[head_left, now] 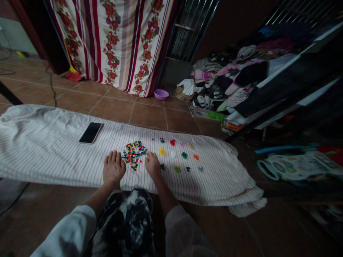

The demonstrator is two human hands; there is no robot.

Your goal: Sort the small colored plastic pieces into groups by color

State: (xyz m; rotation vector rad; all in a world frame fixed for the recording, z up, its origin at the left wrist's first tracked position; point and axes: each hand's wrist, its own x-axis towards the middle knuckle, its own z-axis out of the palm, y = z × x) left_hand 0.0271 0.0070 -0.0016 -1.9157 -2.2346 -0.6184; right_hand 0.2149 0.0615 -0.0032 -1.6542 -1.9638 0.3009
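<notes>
A mixed pile of small coloured pieces [134, 151], perhaps beads, lies on a striped cloth [66, 160]. Just left of the pile, my left hand [114, 167] rests palm down with its fingers stretched out, holding nothing. My right hand [152, 163] is at the pile's right edge, thumb and fingers pinched together; what is between them is too small to make out. Right of it lie small single-colour groups, among them yellow pieces [162, 151], red pieces [172, 142], dark green pieces [184, 155], orange pieces [196, 157] and light green pieces [177, 169].
A phone [91, 133] lies on the cloth to the left. Beyond are a floral curtain [125, 43], a purple basin [161, 94] on the tiled floor and a heap of clothes [225, 78]. A dark slanted bar [268, 110] stands at the right.
</notes>
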